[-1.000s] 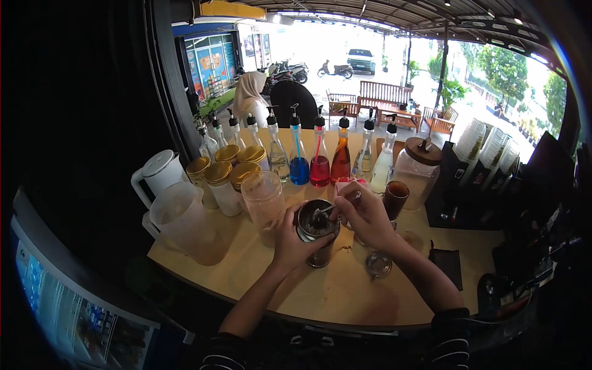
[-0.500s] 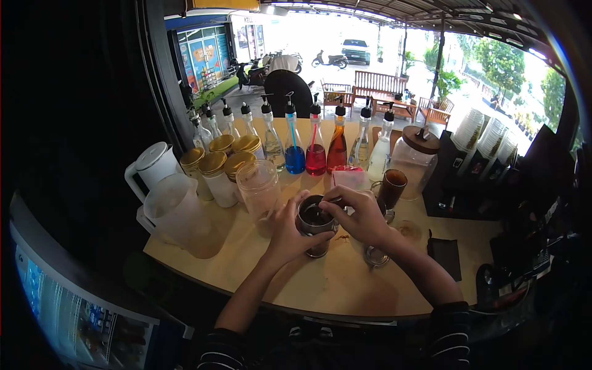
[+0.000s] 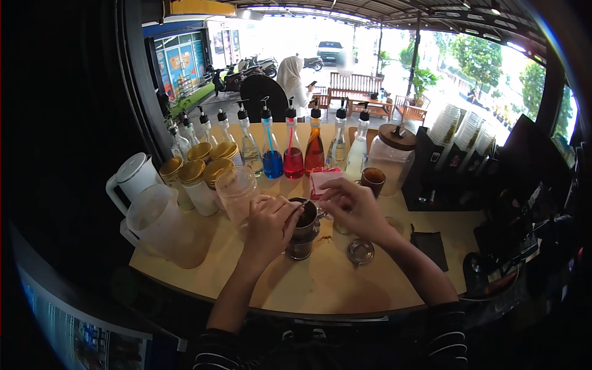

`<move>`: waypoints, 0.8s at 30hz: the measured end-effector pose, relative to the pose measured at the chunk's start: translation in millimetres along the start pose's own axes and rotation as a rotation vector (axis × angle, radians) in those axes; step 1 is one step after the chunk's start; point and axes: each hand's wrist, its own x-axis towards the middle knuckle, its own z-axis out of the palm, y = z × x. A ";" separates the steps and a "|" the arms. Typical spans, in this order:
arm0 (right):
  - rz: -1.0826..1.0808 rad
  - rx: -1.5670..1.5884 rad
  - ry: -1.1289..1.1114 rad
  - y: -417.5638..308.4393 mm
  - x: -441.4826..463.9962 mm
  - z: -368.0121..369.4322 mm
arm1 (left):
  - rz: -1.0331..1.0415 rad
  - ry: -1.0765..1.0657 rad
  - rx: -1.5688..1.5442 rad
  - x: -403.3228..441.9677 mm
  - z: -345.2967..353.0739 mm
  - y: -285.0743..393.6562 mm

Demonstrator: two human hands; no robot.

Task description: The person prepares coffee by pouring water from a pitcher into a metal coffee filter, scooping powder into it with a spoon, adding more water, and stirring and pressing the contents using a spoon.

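Observation:
A dark metal cup (image 3: 306, 229) with dark contents stands on the wooden counter (image 3: 364, 287), on or in a glass (image 3: 300, 250); where the two meet is hard to make out. My left hand (image 3: 269, 225) is at the cup's left side, its fingers pinched together over the rim. A thin, small thing may be at those fingertips, too small to name. Just right of the rim, my right hand (image 3: 354, 209) has its fingers curled together; what they hold, if anything, is hidden. A small round metal-looking piece (image 3: 361, 251) lies on the counter below my right hand.
Behind are a clear jar (image 3: 237, 191), gold-lidded jars (image 3: 192, 176), pump bottles (image 3: 272, 160), a pink-and-white packet (image 3: 325, 180) and a brown glass mug (image 3: 373, 179). At left stands a plastic pitcher (image 3: 157, 222); at right, a cup holder (image 3: 438, 169). A person (image 3: 295, 83) stands outside.
My left hand has gone from gripping the cup's side to a pinch over its rim. My right hand has drawn out of the cup to the right. The view has shifted; a person appears outside.

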 end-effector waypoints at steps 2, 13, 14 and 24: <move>0.148 -0.125 0.075 11.6 -12.5 -19.5 | -0.029 -0.001 0.018 -1.2 -0.8 -2.0; 0.443 -0.284 0.245 162.4 -93.8 -55.5 | -0.126 0.103 0.068 -3.3 -14.6 4.1; 0.540 -0.223 0.239 147.2 -91.8 -52.3 | -0.131 0.118 0.084 -3.8 -15.3 4.2; 0.460 0.424 0.449 158.8 -83.7 -25.7 | -0.219 0.165 -0.032 -9.6 -18.0 -0.1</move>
